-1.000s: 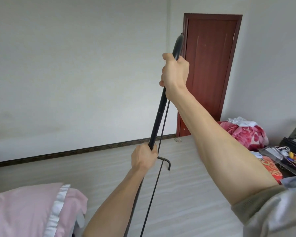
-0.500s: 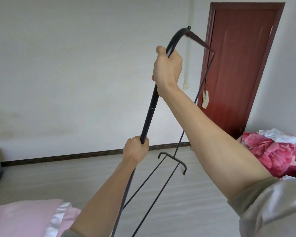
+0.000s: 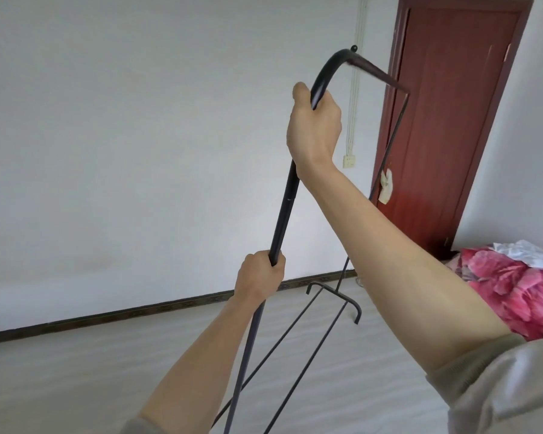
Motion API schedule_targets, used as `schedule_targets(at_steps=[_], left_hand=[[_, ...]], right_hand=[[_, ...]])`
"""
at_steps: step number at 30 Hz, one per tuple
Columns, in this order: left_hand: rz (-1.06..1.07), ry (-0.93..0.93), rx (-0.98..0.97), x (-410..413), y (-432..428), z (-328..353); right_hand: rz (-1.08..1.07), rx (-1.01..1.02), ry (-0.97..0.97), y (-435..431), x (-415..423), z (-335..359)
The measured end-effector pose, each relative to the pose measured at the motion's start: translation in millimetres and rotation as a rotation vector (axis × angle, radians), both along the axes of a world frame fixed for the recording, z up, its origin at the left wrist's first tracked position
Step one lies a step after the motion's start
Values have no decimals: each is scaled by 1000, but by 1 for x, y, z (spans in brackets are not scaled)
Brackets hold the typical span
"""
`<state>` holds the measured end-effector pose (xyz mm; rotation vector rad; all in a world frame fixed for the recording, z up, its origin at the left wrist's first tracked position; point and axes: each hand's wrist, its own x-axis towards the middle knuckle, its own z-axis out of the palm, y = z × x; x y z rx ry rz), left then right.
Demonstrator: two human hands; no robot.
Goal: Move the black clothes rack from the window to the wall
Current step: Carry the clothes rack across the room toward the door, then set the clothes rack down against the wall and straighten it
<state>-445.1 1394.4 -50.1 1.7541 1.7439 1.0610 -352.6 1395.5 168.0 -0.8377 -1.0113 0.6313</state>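
Both hands clenched the near upright of the thin black metal-tube clothes rack (image 3: 282, 220), right hand (image 3: 314, 126) just under the top bend, left hand (image 3: 259, 277) lower. Tilted, it hung above the pale floor (image 3: 107, 371), facing the white wall (image 3: 138, 136). It looked light, stiff and ungainly; spread grips suited it.

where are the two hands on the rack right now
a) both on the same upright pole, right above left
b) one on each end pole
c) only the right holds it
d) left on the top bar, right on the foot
a: the right hand grips the rack pole just below its top bend, and the left hand grips the same pole lower down.
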Motion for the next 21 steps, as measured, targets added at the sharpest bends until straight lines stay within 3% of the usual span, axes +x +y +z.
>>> schedule_targets(at_steps=[7, 21], left_hand=[[12, 5, 0, -91, 86, 0], [125, 123, 164, -229, 280, 11]], right_hand=[[-4, 31, -50, 77, -90, -3], [214, 122, -95, 270, -225, 5]])
